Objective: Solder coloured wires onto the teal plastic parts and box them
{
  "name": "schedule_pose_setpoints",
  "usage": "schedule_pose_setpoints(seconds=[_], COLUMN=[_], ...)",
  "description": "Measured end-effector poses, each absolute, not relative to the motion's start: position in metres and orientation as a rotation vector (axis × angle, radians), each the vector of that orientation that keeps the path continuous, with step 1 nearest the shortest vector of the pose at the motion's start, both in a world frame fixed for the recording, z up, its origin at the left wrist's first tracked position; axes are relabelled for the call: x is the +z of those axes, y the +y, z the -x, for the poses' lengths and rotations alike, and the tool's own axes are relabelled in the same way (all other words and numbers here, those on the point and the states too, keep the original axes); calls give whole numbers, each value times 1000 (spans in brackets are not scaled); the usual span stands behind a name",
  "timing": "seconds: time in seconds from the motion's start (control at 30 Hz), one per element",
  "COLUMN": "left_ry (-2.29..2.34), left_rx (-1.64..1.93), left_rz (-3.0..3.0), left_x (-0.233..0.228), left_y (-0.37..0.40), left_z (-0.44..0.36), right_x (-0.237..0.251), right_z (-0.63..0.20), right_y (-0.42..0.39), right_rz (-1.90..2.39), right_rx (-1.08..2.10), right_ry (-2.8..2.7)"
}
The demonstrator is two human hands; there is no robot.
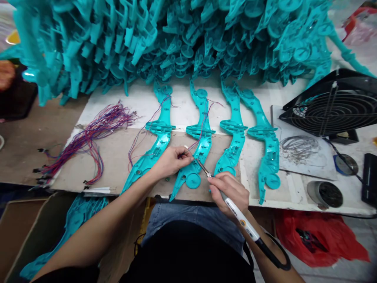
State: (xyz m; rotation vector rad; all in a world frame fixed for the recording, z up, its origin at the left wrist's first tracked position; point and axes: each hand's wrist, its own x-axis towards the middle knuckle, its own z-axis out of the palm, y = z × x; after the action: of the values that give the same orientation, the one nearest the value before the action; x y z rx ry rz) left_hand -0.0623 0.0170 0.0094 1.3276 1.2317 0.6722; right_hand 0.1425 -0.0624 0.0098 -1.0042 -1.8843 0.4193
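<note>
Head view: wire pinched between left fingers, iron tip beside.

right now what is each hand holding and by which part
The right hand holds a soldering iron by its white handle. The left hand pinches a thin wire at its end, over a teal plastic part.

A heap of teal parts is walling off the worktop at the back; a wire bundle and fan are crowding the sides, probably leaving bare strips between the four laid-out shells.
</note>
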Motion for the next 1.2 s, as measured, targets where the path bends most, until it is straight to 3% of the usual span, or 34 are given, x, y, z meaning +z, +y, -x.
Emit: schedule_pose_setpoints(seconds=[0.33,0.63,1.0,1.2], left_ry=[1220,1221,1263,1192], left_rx=[647,642,628,745], left_rz=[-1325,-1310,-1524,-1346], left_x=[8,10,12,10], left_y=[18,19,21,22], left_z=[64,62,61,60], right_x=[17,24,17,10], right_z=[-149,-141,-98,-100], right_y=[-63,-44,11,14], right_rz=[1069,1180,1157,1229], right_rx=[340,454,474,425], right_ry=[-1886,-1691,-2012,-1982])
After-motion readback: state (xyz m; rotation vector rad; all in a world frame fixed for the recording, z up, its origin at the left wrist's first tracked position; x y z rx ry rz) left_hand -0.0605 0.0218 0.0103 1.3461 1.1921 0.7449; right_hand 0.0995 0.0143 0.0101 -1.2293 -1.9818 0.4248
